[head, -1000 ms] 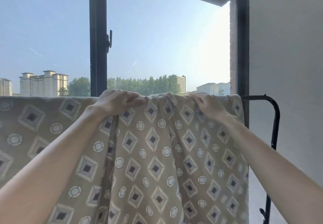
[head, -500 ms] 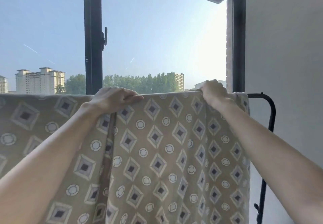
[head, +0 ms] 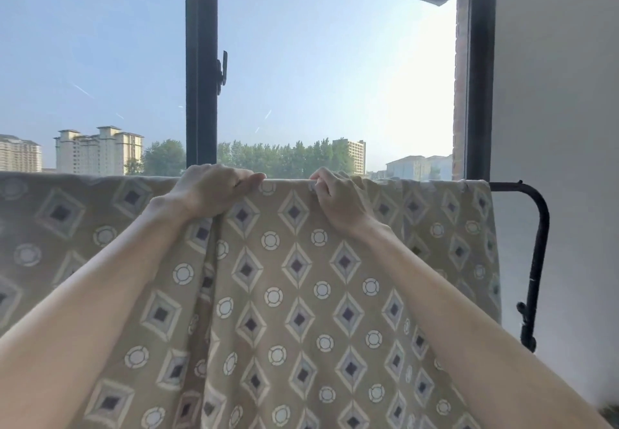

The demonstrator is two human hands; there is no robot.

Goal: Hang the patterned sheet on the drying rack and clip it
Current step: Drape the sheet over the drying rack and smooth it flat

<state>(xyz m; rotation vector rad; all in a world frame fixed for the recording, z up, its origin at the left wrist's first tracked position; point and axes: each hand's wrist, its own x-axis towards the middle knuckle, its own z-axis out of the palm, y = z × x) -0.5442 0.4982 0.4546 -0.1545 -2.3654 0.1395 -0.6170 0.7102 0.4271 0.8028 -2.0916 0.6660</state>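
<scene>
A tan patterned sheet (head: 294, 294), printed with grey diamonds and pale rings, hangs draped over the top rail of a black metal drying rack (head: 537, 227). It fills the lower half of the view and runs out of sight on the left. Its right edge stops just short of the rack's curved corner, where the bare tube bends downward. A long fold drops from the rail below the left hand; to the right of that fold the cloth lies fairly flat. The left hand (head: 214, 190) has its fingers curled over the top edge and grips the cloth where it crosses the rail. Near it, the right hand (head: 338, 197) also has its fingers curled and pinches the same top fold. Both bare forearms reach up from the bottom corners of the view. No clip shows anywhere, in either hand or on the sheet. The hanging therefore looks largely done, apart from smoothing that fold, and the clipping looks not yet begun. Behind the rack, a dark window frame (head: 201, 60) with a window handle (head: 221, 71) looks out on clear sky. Pale buildings (head: 98, 150) and a line of trees (head: 284, 158) stand in the distance. A plain grey wall (head: 556, 93) stands to the right.
</scene>
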